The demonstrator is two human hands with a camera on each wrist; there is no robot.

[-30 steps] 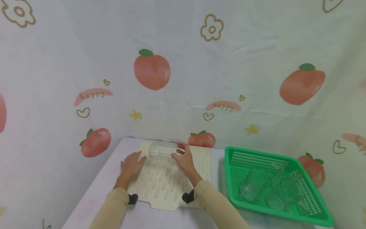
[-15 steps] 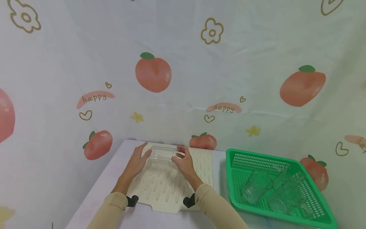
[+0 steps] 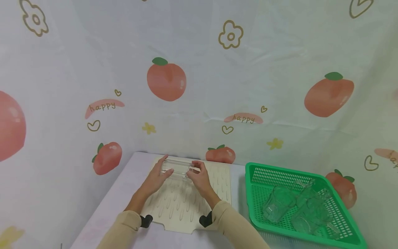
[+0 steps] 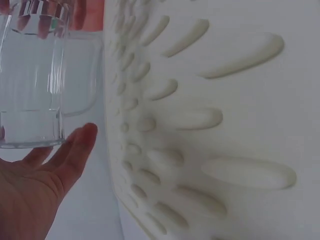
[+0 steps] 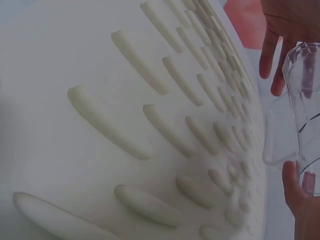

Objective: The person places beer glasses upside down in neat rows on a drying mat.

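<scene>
A clear glass mug [image 3: 177,167] lies on its side over the cream ridged mat [image 3: 177,204], its rim to the right and its base to the left. My right hand [image 3: 199,177] grips the rim end, and some of its fingers show through the glass in both wrist views. At the base end is my left hand [image 3: 154,180], thumb on the near side and fingers on the far side. In the left wrist view the mug's handle [image 4: 95,75] points toward the mat, and the left palm [image 4: 30,197] sits right at the base.
A green basket [image 3: 248,193] stands to the right of the mat, with several clear glass mugs [image 3: 280,204] lying in it. Behind the table [image 3: 102,214] hangs a white cloth [image 3: 192,128] printed with fruit.
My left hand has come off the mat, moved right and closed around the mug's base end. The right hand keeps its hold on the rim, and the mug is slightly lower in view.
</scene>
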